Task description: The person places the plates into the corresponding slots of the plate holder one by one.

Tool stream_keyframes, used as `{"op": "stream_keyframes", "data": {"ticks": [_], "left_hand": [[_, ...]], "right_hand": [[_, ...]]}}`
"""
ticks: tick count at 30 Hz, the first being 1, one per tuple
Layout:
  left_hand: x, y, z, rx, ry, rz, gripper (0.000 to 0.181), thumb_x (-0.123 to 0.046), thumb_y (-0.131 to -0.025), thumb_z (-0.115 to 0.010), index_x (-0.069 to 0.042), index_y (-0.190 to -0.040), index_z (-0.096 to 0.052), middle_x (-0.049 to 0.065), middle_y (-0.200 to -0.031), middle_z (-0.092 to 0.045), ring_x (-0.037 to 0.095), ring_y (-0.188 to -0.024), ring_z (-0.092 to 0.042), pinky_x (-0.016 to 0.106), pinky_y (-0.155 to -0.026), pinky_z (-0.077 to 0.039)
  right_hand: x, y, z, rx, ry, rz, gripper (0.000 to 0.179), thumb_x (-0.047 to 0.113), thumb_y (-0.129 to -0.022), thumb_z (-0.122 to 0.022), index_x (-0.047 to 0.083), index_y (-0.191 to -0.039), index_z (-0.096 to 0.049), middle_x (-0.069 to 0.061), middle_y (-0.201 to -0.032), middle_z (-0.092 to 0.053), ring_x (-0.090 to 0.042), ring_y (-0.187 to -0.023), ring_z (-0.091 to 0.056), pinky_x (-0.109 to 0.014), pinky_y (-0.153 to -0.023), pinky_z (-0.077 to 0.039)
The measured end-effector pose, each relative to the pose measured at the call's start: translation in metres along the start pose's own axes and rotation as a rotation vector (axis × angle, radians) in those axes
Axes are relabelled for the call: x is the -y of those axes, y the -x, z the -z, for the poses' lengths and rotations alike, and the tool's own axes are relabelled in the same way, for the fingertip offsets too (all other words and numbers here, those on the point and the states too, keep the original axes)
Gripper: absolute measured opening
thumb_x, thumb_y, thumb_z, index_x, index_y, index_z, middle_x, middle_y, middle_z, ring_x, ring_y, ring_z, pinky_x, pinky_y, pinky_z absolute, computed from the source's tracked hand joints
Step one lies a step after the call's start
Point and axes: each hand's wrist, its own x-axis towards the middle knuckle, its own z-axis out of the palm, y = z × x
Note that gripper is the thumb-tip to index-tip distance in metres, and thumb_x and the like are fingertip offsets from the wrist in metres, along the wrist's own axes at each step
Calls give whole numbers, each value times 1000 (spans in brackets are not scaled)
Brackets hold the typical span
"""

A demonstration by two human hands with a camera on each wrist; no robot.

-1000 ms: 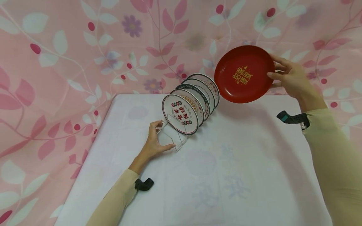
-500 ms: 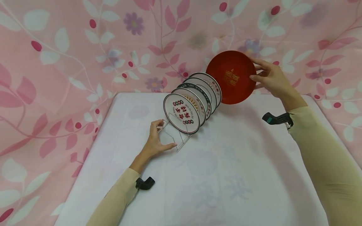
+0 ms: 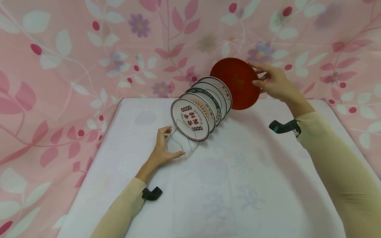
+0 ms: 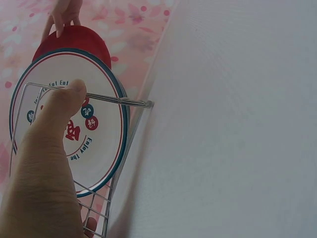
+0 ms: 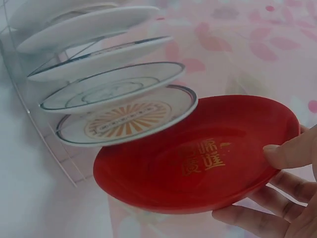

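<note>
My right hand (image 3: 272,81) pinches the rim of a red plate (image 3: 238,87) with gold characters, thumb on its face and fingers behind. The plate is tilted up behind the last of several white patterned plates (image 3: 190,119), its left part hidden by them in the head view. Those plates stand on edge, leaning, in a wire dish rack (image 3: 191,152). At the rack's near end my left hand (image 3: 162,150) grips the wire frame. In the left wrist view its thumb (image 4: 74,94) lies on the top wire. The right wrist view shows the red plate (image 5: 198,158) close beside the rack's end plate.
The rack stands on a table with a white cloth (image 3: 244,185). Behind it hangs a pink floral cloth (image 3: 119,49). Each wrist wears a dark strap, one on the left (image 3: 151,194) and one on the right (image 3: 284,126).
My right hand has moved left and slightly down with the red plate, bringing it behind the white plates and turning its face more toward them. The left hand keeps its place on the rack.
</note>
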Motion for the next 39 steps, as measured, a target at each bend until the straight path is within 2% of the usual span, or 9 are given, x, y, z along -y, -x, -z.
{"op": "stream_keyframes", "data": {"ticks": [5,8,15,19,22,26,31,34,39], "left_hand": [[0,0,0,-4,6,-11,106,-30,-59,-91,7,-136,-28,29,-131,-38,41,-120,-40,53,-99,-36],[0,0,-1,-1,-1,-17,106,-29,-60,-91,7,-136,-29,29,-131,-38,39,-120,-40,51,-99,-36],[2,-1,-1,-3,-6,-34,107,-43,-64,-89,8,-136,-28,29,-132,-38,41,-120,-40,47,-99,-37],[2,-2,-1,-21,-10,-62,108,-52,-66,-85,9,-135,-29,29,-130,-39,38,-118,-41,46,-97,-37],[3,-1,-1,-20,-8,-50,109,-55,-66,-84,9,-136,-29,29,-131,-38,36,-119,-41,46,-98,-37],[4,-1,0,-5,13,-15,109,-40,-62,-91,8,-137,-28,29,-133,-37,38,-122,-40,50,-99,-36],[3,-1,-1,-5,60,-9,114,-16,-51,-95,9,-139,-27,31,-134,-37,44,-122,-38,59,-97,-34],[3,-1,-2,-4,66,-5,115,-15,-50,-95,9,-139,-27,32,-133,-36,44,-122,-38,61,-97,-34],[1,0,0,3,18,7,110,-23,-56,-93,7,-138,-27,31,-133,-37,41,-122,-39,55,-100,-36]], "right_hand": [[7,-5,-14,20,72,43,60,5,-95,-60,27,-148,-44,-21,-134,-53,-10,-89,-57,-16,-61,-55],[8,-6,-18,10,106,68,58,4,-93,-60,24,-146,-47,-20,-131,-56,-11,-88,-57,-15,-61,-54],[11,-9,-23,-16,156,105,56,2,-92,-60,22,-144,-51,-18,-128,-59,-7,-82,-57,-12,-59,-52],[12,-12,-27,-9,171,126,56,1,-92,-59,22,-143,-52,-16,-128,-60,-16,-86,-59,-12,-60,-52],[13,-13,-30,14,171,121,56,1,-93,-59,23,-144,-51,-17,-127,-59,-25,-91,-59,-14,-60,-52],[14,-14,-33,38,170,107,57,1,-93,-58,24,-145,-49,-18,-128,-57,-31,-96,-57,-14,-60,-52],[12,-15,-33,47,156,91,58,1,-93,-59,23,-146,-48,-18,-128,-56,-28,-96,-56,-15,-60,-53],[11,-16,-33,59,121,83,58,1,-93,-60,23,-145,-49,-19,-128,-55,-27,-94,-57,-19,-60,-56],[10,-19,-34,82,83,71,57,2,-94,-59,23,-145,-49,-19,-131,-55,-27,-93,-58,-20,-62,-56]]}}
